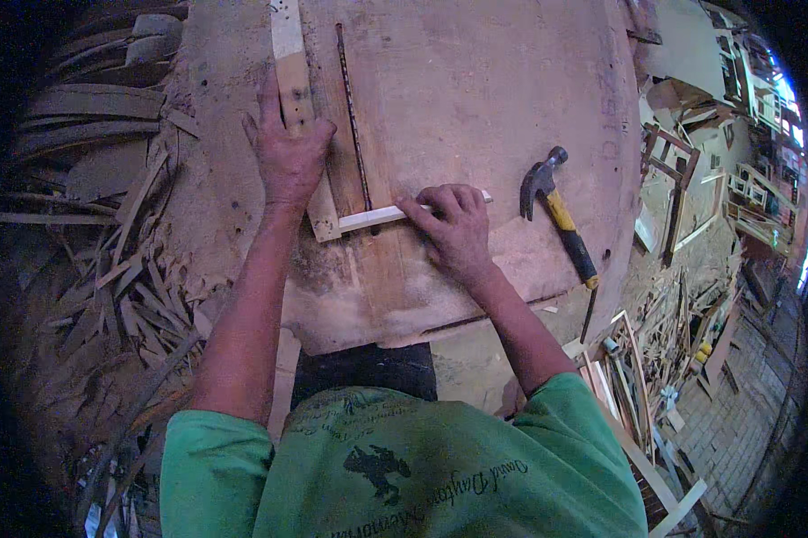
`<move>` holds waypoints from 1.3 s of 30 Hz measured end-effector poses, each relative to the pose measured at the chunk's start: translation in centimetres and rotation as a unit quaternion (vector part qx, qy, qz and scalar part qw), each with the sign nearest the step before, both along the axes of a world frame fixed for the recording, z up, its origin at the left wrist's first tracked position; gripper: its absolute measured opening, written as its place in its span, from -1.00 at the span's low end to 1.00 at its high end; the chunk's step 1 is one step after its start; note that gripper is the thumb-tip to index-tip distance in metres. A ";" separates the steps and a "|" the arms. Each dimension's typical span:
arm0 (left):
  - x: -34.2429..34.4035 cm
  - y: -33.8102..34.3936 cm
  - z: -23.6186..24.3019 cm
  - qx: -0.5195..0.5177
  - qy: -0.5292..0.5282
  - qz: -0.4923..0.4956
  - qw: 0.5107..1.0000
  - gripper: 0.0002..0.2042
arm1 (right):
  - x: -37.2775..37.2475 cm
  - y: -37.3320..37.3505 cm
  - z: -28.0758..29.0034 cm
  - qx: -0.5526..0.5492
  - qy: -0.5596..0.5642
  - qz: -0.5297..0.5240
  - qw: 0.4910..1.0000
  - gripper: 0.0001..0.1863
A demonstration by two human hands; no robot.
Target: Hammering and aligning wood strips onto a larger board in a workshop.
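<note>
On the bench [511, 90], the fingers of the left hand [292, 160] grasp the long board [291, 82] and those of the right hand [455, 222] grip the pale strip [368, 218] at its near end, left of the hammer [558, 208]; pressing both flat and checking the corner sits square appears advisable.

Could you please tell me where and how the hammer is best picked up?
Probably take the hammer by its black grip, the right hand coming from the near right: the handle slants toward the worktop's near edge, while the claw sits at the far end, on the left.
</note>
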State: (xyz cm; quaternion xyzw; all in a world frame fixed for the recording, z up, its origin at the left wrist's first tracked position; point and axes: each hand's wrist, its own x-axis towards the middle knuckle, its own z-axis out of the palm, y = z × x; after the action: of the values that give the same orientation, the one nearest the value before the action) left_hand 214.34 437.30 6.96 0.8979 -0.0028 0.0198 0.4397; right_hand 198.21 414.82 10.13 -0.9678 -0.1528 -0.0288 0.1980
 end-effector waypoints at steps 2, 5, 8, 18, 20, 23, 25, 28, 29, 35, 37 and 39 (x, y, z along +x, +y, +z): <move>0.0 0.0 0.0 0.031 -0.046 0.007 0.998 -0.13 | -0.2 0.6 -0.3 0.001 -0.001 -0.006 1.000 -0.44; 0.0 -0.1 0.3 0.075 -0.021 0.016 0.997 -0.12 | -0.4 1.7 -1.1 0.028 -0.042 -0.001 0.999 -0.47; 0.0 -0.2 0.6 0.049 -0.040 0.010 0.998 -0.12 | -0.6 2.1 -1.7 0.025 -0.067 0.001 0.997 -0.50; 0.0 0.0 -0.4 -0.029 -0.016 0.005 0.999 -0.10 | -0.7 2.0 -2.0 0.012 -0.062 -0.011 0.998 -0.55; 0.1 0.2 -0.8 -0.026 -0.022 0.005 0.999 -0.10 | -0.5 2.0 -2.1 0.011 -0.062 -0.012 0.998 -0.56; 0.3 0.5 -1.3 -0.061 -0.018 -0.019 0.998 -0.10 | -0.3 1.9 -2.2 0.015 -0.067 0.000 0.998 -0.57; 0.4 0.7 -1.5 -0.087 -0.007 -0.020 0.996 -0.10 | -0.3 1.9 -2.2 0.025 -0.069 -0.005 0.997 -0.57; 0.4 0.7 -1.7 -0.086 -0.010 -0.013 0.996 -0.11 | -0.4 2.0 -2.2 0.024 -0.080 -0.004 0.997 -0.56; 0.4 0.6 -1.6 -0.073 -0.016 -0.009 0.997 -0.11 | -0.4 2.0 -2.2 0.021 -0.068 -0.005 0.997 -0.56; 0.3 0.6 -1.0 -0.060 -0.019 -0.013 0.998 -0.07 | -0.3 1.8 -2.5 0.035 -0.070 0.001 0.997 -0.54; 0.2 0.6 -0.9 -0.054 -0.029 -0.013 0.998 -0.07 | -0.4 1.8 -2.5 0.033 -0.078 0.001 0.996 -0.54; 0.1 0.6 -1.0 -0.048 -0.039 -0.012 0.998 -0.07 | -0.4 1.8 -2.6 0.025 -0.063 0.000 0.998 -0.54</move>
State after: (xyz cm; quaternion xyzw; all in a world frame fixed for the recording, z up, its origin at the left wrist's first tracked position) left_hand 214.48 437.87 6.01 0.8744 -0.0294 0.0497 0.4818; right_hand 197.80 416.59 7.55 -0.9587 -0.1644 -0.0939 0.2122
